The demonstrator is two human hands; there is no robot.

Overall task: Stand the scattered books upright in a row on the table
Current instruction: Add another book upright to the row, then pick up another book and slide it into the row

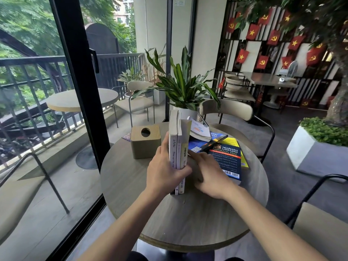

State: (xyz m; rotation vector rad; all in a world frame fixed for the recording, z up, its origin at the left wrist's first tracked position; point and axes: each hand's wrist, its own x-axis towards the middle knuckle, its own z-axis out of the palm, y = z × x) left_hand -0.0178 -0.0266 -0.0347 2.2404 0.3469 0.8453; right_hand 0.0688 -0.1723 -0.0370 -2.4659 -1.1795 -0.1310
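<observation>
Upright, three books [178, 147] gripped by left hand [162, 171] — right hand [209, 175] pressed flat against them, remaining books [224, 155] just beside.

The scene is lit by soft, even daylight admitted through the glass door [56, 91] on the left. Only faint, diffuse shadows are cast on the counter [131, 185]. The dark interior on the right is left dimmer. Straight lines are bent toward the edges by the wide-angle lens. Slight softness is seen on the flags [273, 37] and the far corners.
</observation>
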